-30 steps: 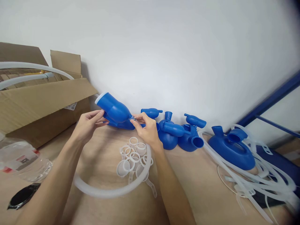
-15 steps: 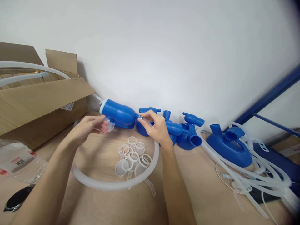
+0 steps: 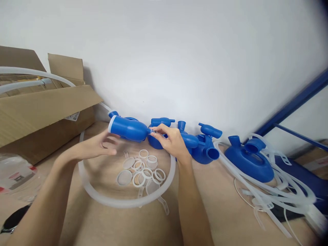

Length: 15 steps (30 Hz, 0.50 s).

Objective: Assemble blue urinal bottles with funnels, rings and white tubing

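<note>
My right hand (image 3: 170, 138) pinches the narrow neck of a blue bottle-shaped part (image 3: 129, 128), where a clear hose (image 3: 123, 202) joins it. The part lies nearly level, with a white ring (image 3: 111, 123) round its wide left end. Just below that end, my left hand (image 3: 102, 145) has its fingers apart and curled, with nothing visible in them. The hose loops round a pile of translucent rings and caps (image 3: 147, 172) on the table. Behind my right hand, its far end is hidden.
A cardboard box (image 3: 48, 112) with hoses stands at left, near a clear plastic bottle (image 3: 19, 176) and a dark watch (image 3: 15, 218). Several blue containers (image 3: 248, 162) line the wall. Coiled hoses (image 3: 287, 201) lie at right.
A translucent cap has left my left hand and lies with the pile. My left hand has opened and moved slightly down. The blue part's wide end has dipped.
</note>
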Motion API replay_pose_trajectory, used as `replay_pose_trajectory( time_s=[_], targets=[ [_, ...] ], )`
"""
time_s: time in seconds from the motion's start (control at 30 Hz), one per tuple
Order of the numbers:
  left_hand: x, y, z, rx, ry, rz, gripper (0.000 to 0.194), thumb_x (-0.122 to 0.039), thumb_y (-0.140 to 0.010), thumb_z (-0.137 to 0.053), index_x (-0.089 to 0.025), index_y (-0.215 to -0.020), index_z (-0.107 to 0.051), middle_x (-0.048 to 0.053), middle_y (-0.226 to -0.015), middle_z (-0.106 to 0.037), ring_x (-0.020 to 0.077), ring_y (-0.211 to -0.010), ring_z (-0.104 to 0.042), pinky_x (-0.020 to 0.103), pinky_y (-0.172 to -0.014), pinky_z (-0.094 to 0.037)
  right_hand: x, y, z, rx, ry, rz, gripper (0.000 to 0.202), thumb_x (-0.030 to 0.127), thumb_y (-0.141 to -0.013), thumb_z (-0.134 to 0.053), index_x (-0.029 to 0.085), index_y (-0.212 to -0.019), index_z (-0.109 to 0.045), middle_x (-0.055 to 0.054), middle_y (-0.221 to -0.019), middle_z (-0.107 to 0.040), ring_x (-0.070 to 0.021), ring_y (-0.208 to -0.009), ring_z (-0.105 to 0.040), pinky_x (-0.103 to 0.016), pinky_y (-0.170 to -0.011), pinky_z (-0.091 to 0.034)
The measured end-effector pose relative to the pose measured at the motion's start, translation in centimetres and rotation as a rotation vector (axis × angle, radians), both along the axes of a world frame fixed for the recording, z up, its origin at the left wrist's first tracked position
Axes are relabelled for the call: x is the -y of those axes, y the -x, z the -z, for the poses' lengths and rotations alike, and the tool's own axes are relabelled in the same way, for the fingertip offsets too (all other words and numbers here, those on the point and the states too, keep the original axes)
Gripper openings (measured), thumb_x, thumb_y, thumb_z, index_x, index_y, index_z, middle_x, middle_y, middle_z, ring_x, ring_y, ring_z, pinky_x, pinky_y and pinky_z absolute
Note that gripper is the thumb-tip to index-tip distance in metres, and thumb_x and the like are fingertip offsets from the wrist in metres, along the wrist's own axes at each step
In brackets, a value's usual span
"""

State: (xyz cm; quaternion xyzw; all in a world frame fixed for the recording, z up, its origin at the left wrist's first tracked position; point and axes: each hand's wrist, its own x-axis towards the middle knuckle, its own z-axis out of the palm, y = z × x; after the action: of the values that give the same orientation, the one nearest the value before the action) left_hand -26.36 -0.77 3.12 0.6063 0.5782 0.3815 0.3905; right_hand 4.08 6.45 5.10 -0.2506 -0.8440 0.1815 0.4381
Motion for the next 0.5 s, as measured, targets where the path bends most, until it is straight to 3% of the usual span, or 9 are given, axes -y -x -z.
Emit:
replay_pose_trajectory(
  time_s=[0.07,0.13,0.2,0.27,0.37,0.5],
  targets=[
    [0.7,0.0,-1.2,0.176,-0.134,0.000,0.095,-0.048,-0.048,-0.095,-0.040,-0.137,-0.062,0.008,-0.153,-0.058,0.0392,-0.129,-0.062,0.038,-0.089,-0.060,0.1,0.2,-0.1,0.027,0.017,-0.047,0.013,0.034,-0.100,-0.064,0.026,-0.103,-0.075,-0.001,-0.108,-0.082,-0.0212,-0.093,-0.079,-0.032,-0.083,-0.060],
    [1.1,-1.0,-2.1,0.186,-0.264,-0.041,0.090,-0.051,-0.055,-0.091,-0.040,-0.139,-0.062,0.005,-0.152,-0.059,0.0381,-0.134,-0.058,0.038,-0.096,-0.057,0.4,0.6,-0.1,0.069,0.023,-0.087,0.013,0.032,-0.100,-0.064,0.026,-0.103,-0.075,-0.001,-0.108,-0.082,-0.0199,-0.090,-0.078,-0.031,-0.081,-0.059],
    [1.1,-2.4,-2.7,0.055,-0.350,-0.177,0.061,-0.055,-0.064,-0.085,-0.030,-0.119,-0.074,0.007,-0.129,-0.073,0.0344,-0.118,-0.065,0.034,-0.090,-0.056,0.6,1.1,-0.2,0.100,0.010,-0.094,0.013,0.032,-0.100,-0.064,0.026,-0.104,-0.076,0.000,-0.105,-0.082,-0.0181,-0.084,-0.076,-0.028,-0.075,-0.058],
    [0.9,-3.6,-2.8,-0.040,-0.412,-0.343,0.040,-0.056,-0.070,-0.079,-0.022,-0.090,-0.078,0.007,-0.097,-0.077,0.0270,-0.091,-0.067,0.031,-0.076,-0.052,0.9,1.6,-0.1,0.105,-0.004,-0.081,0.013,0.030,-0.100,-0.066,0.025,-0.106,-0.076,0.000,-0.102,-0.082,-0.0173,-0.083,-0.075,-0.026,-0.072,-0.057],
    [0.6,-4.2,-2.6,-0.017,-0.485,-0.506,0.034,-0.052,-0.070,-0.076,-0.018,-0.071,-0.074,0.003,-0.071,-0.069,0.0195,-0.071,-0.057,0.028,-0.064,-0.045,1.3,2.4,0.1,0.085,-0.006,-0.082,0.016,0.031,-0.100,-0.066,0.025,-0.111,-0.075,-0.001,-0.104,-0.081,-0.0185,-0.091,-0.076,-0.026,-0.075,-0.058],
    [0.9,-3.6,-2.8,-0.003,-0.488,-0.599,0.033,-0.050,-0.070,-0.075,-0.018,-0.066,-0.072,0.000,-0.063,-0.063,0.0168,-0.067,-0.053,0.027,-0.062,-0.041,1.7,3.2,0.2,0.071,-0.024,-0.097,0.018,0.032,-0.102,-0.064,0.026,-0.115,-0.075,-0.001,-0.109,-0.081,-0.0197,-0.096,-0.077,-0.027,-0.079,-0.059]
  ],
)
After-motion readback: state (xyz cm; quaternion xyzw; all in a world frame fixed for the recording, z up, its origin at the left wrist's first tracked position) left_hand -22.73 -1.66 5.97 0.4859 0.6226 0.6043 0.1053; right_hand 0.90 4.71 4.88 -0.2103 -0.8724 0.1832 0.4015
